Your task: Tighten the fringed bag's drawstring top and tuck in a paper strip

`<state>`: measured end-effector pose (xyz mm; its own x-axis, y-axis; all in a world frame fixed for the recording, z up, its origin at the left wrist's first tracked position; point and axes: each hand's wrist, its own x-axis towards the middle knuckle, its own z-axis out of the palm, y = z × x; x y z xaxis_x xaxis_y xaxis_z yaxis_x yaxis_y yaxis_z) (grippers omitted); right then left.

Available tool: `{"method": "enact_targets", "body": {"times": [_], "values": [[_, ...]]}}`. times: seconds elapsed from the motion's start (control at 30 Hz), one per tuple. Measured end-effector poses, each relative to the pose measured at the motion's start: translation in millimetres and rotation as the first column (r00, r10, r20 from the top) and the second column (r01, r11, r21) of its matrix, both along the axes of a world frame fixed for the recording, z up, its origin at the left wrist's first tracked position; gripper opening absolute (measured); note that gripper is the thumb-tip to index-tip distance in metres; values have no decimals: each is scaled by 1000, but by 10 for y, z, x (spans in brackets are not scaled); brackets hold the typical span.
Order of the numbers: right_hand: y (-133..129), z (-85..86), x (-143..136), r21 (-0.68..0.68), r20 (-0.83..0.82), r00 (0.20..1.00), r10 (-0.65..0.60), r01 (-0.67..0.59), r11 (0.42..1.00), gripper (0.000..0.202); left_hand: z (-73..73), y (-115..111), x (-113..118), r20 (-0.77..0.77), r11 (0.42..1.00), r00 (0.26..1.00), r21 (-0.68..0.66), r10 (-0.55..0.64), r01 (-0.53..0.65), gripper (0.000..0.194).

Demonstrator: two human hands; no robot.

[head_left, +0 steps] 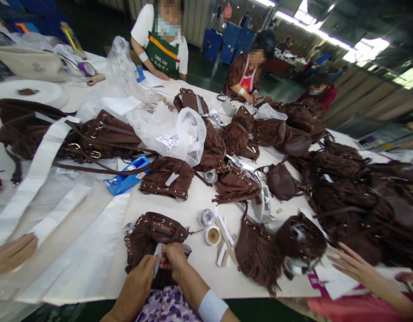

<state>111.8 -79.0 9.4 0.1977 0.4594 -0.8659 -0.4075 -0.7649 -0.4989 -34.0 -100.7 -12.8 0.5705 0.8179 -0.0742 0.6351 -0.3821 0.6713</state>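
A dark brown fringed bag with gold eyelets lies at the table's near edge in front of me. Its mouth faces away from me. My left hand is closed on a narrow white strip at the bag's near side. From the other side, my right hand pinches at the same strip, its fingertips partly hidden. Right of the bag stand a small round tub with tan contents and a clear tape roll. Flat white and tan sticks lie beside them.
More brown bags cover the table's middle and right. A blue tape dispenser and a clear plastic bag lie left of centre. Other people's hands reach in at the left and right. Co-workers stand across the table.
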Motion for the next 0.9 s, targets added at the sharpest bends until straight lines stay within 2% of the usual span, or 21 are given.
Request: {"method": "enact_targets", "body": {"times": [0.2, 0.33, 0.4, 0.47, 0.53, 0.57, 0.6, 0.67, 0.7, 0.73, 0.77, 0.8, 0.9], "values": [[-138, 71, 70, 112, -159, 987, -12, 30, 993, 10, 11, -4, -5, -107, 998, 993, -46, -54, 49, 32], [-172, -43, -18, 123, -36, 999, -16, 20, 992, 29, -50, -39, -16, -173, 995, 980, 8, -101, 104, 41], [-174, -116, -68, 121, 53, 998, -37, 30, 992, 28, -28, -33, -19, -178, 995, 979, 7, -101, 104, 45], [-178, -177, -95, 133, 102, 993, -56, 42, 990, 25, 51, 1, -14, -102, 994, 992, -80, -79, 71, 42], [-188, -219, -97, 153, 108, 992, -63, 46, 987, 24, 157, 50, -1, 40, 962, 999, -274, 10, 2, 31], [-193, -235, -91, 163, 103, 993, -63, 45, 986, 24, 205, 75, 9, 107, 908, 990, -417, 96, -43, 28], [-199, -250, -84, 171, 98, 993, -62, 45, 984, 25, 242, 94, 21, 146, 816, 965, -569, 220, -100, 29], [-206, -273, -70, 183, 85, 995, -57, 41, 982, 25, 274, 113, 50, 116, 545, 858, -813, 500, -207, 37], [-208, -282, -64, 188, 78, 995, -53, 38, 982, 25, 271, 112, 66, 74, 413, 790, -880, 608, -236, 40], [-208, -287, -59, 192, 74, 996, -49, 34, 981, 25, 261, 105, 84, 37, 312, 725, -917, 688, -249, 41], [-208, -289, -54, 195, 72, 996, -43, 28, 980, 26, 249, 95, 100, 14, 247, 673, -936, 739, -252, 42], [-208, -287, -47, 199, 73, 997, -36, 21, 980, 27, 239, 86, 114, 9, 210, 643, -949, 766, -237, 42], [-213, -263, -13, 215, 96, 995, -7, -14, 976, 29, 241, 76, 142, -3, 140, 640, -975, 769, -172, 47]]}}
